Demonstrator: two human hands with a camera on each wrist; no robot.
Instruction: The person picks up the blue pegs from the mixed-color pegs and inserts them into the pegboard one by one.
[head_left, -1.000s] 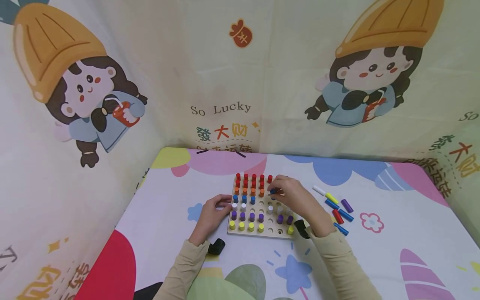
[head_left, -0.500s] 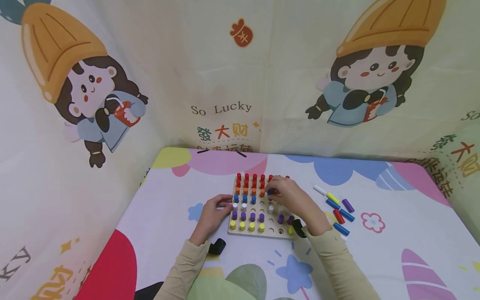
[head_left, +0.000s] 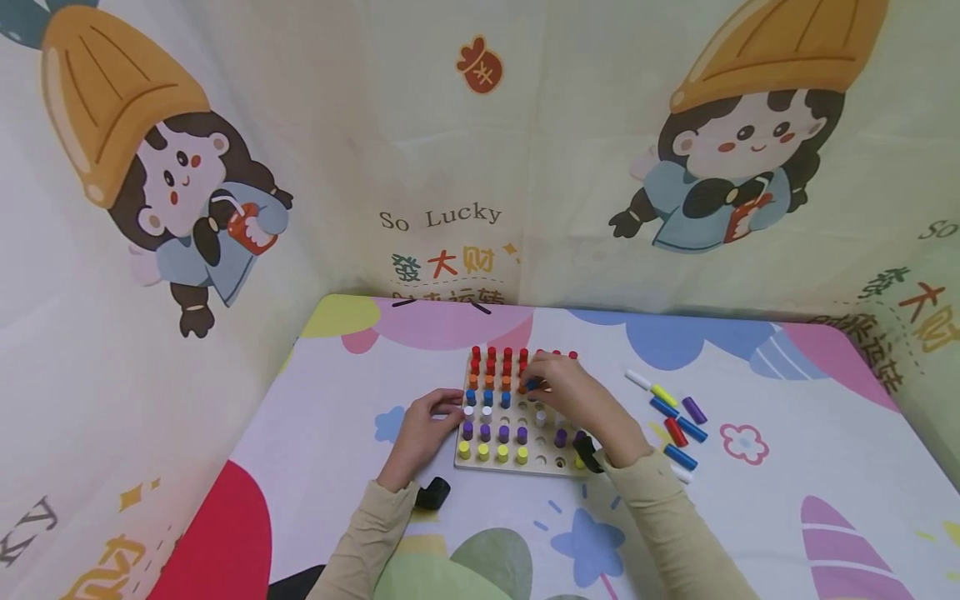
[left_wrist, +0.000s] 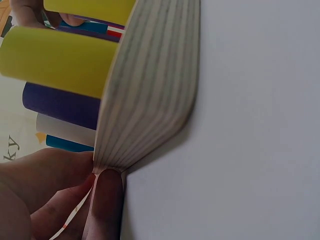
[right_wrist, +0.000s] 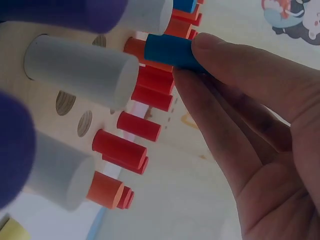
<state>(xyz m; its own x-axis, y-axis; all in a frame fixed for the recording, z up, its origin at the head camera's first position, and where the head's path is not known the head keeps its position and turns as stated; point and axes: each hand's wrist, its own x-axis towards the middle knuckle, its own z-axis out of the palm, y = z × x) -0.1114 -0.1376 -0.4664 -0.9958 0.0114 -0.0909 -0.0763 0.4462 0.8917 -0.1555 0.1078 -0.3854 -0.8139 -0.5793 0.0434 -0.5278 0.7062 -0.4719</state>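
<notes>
A wooden pegboard (head_left: pixel 517 472) lies on the table, with rows of red, orange, blue, white, purple and yellow pegs standing in it. My left hand (head_left: pixel 425 435) pinches the board's left edge; in the left wrist view its fingertips lie against the striped wooden side (left_wrist: pixel 150 85). Over the board, my right hand (head_left: pixel 581 400) holds a blue peg (right_wrist: pixel 170 51) between thumb and fingers. That peg is above the board beside the orange pegs, near the end of the short blue row (head_left: pixel 489 398). The right hand covers part of the board's right side.
Loose pegs lie right of the board, among them a white peg (head_left: pixel 638 380), a yellow peg (head_left: pixel 663 395), a purple peg (head_left: pixel 694 410), a red peg (head_left: pixel 676 432) and several blue ones. A patterned cloth wall (head_left: pixel 570 208) stands behind the table. Bare holes show among the white pegs.
My right hand has moved a little to the left across the board with the blue peg. The left hand has stayed at the board's edge.
</notes>
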